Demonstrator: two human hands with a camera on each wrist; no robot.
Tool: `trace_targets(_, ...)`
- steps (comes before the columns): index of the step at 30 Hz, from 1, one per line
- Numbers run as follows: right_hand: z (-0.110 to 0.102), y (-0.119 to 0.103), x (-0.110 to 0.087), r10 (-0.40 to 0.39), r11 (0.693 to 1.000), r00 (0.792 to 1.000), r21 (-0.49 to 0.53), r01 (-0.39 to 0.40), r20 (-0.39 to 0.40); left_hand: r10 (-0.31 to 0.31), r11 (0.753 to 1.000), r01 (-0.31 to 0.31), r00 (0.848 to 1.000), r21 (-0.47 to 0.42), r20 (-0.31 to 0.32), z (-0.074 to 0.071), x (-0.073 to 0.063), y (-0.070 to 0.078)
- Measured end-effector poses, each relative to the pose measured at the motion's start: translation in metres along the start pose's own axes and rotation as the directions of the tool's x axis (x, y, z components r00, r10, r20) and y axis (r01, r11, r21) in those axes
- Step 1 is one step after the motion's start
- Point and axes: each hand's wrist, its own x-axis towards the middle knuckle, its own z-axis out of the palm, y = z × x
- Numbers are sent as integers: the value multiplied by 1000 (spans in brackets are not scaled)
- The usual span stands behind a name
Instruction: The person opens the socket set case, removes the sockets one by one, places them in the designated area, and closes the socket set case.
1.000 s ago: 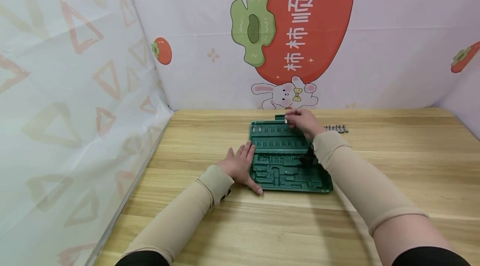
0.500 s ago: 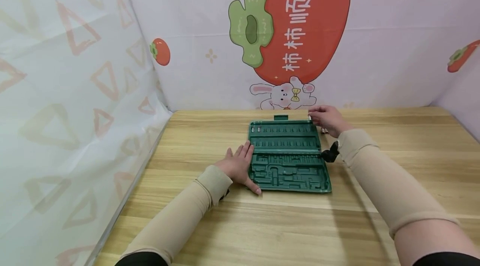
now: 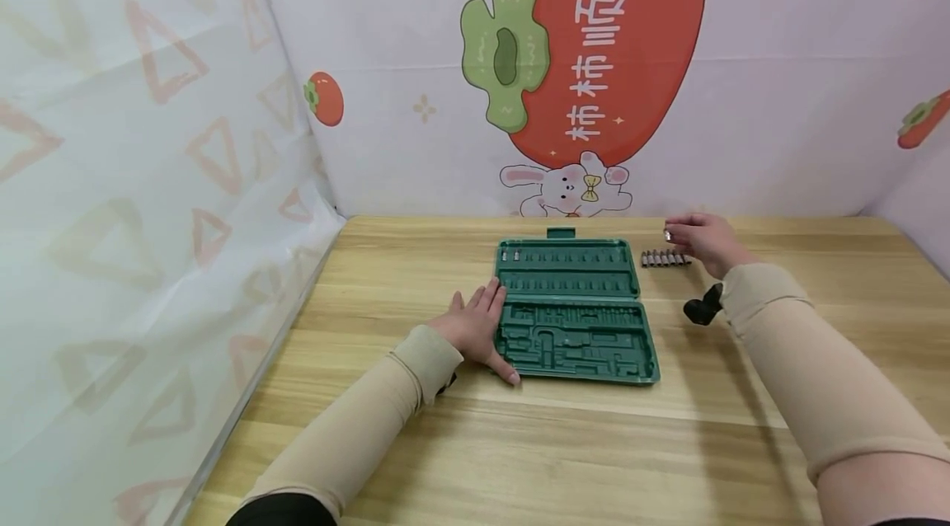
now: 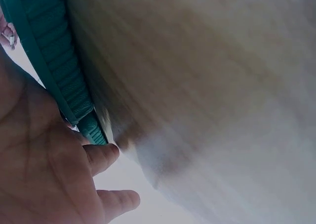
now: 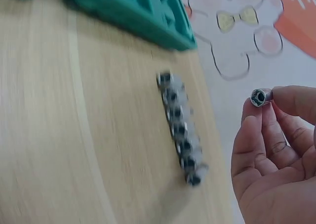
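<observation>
A green tool case (image 3: 571, 298) lies unfolded on the table, with two small sockets (image 3: 516, 255) in the left end of its top row of slots. Along the case's left side, my left hand (image 3: 475, 328) rests with fingers spread; its palm fills part of the left wrist view beside the ribbed case edge (image 4: 54, 56). Thumb and fingers of my right hand (image 3: 708, 241) pinch a short silver socket (image 5: 260, 97), its hollow end showing in the right wrist view. Below that hand, several more sockets (image 3: 665, 258) lie side by side in a row right of the case.
The case's latch flap (image 3: 561, 233) sticks out toward the back edge of the wooden table (image 3: 416, 262). Behind the table hangs a printed cloth (image 3: 401, 147), and another covers the left side. A black wrist device (image 3: 703, 305) hangs under the right wrist.
My right hand has moved right with the socket, from over the case's far edge to above the loose row, uncovering the case's right part. My left hand stays put.
</observation>
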Motion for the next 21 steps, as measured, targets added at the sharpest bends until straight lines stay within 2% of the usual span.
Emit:
trace_targets(3,-10,6,-3,-4,996,1000,84,4,-1,0,1000,0,1000,0,1,0,1,0)
trace_targets(6,-19,13,-6,0,993,1000,115,1,-5,0,1000,0,1000,2,-1,0,1,0)
trace_targets(10,-29,22,-9,19,999,1000,39,-18,-12,-4,1000,4,1000,-3,-1,-1,0,1)
trace_targets(15,-38,34,-9,39,993,999,-113,-43,-38,-8,1000,9,1000,-7,11,-1,-1,2)
trace_targets(18,-39,40,-8,60,987,997,-146,-67,-52,-5,1000,5,1000,-12,9,-1,-1,2)
trace_targets(21,-37,43,-7,82,989,994,-118,-89,-68,-6,1000,6,1000,-14,7,-1,-1,2)
